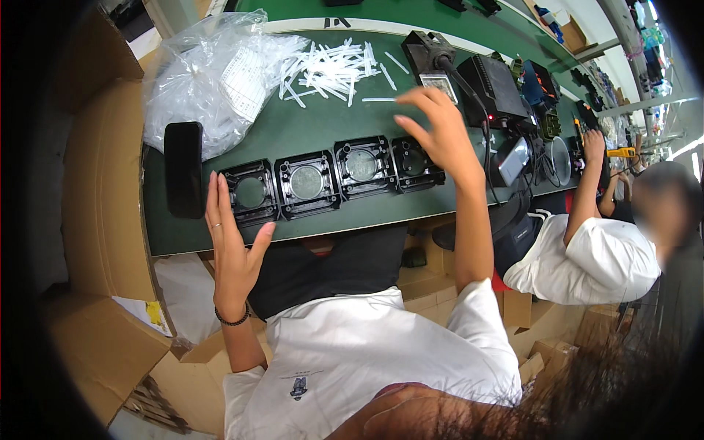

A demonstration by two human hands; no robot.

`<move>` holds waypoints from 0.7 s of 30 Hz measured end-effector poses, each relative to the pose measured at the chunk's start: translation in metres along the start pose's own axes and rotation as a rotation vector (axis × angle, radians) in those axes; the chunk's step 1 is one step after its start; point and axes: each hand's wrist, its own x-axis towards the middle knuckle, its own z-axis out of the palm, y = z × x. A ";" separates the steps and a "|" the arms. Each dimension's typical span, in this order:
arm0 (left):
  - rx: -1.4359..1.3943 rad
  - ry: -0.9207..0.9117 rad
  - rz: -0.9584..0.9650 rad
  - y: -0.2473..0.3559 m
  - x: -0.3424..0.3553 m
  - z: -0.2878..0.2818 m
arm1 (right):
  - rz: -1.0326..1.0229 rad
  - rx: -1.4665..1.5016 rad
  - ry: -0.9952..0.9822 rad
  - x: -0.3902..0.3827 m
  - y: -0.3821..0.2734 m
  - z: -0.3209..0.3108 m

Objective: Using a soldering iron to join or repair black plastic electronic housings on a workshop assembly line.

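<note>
A row of square black plastic housings with round openings lies along the near edge of the green bench; the second one from the left [283, 196] shows a clear round window. My left hand [236, 253] is open, its straight fingers against the left side of the leftmost housing [236, 210] and its thumb spread. Over the rightmost housing [420, 176] hovers my right hand [444, 136], open, with thumb and forefinger apart and nothing visible between them. It partly hides that housing. Beyond it lies a loose pile of thin white plastic sticks [334, 72].
A black phone [184, 169] lies at the left beside a clear plastic bag [202, 88]. Right of the sticks stand a black block with a cable [427, 50] and a black box [493, 86]. A co-worker [594, 249] sits at right. Cardboard boxes [106, 213] stand at left.
</note>
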 end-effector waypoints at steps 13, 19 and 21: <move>-0.158 -0.184 0.119 -0.035 0.012 -0.033 | -0.004 -0.031 -0.253 0.042 -0.054 0.025; -0.252 -0.155 0.136 -0.049 0.011 -0.031 | -0.489 0.205 -0.312 0.009 -0.161 0.061; -0.283 -0.186 0.156 -0.053 0.012 -0.033 | -0.555 0.106 -0.344 0.006 -0.177 0.077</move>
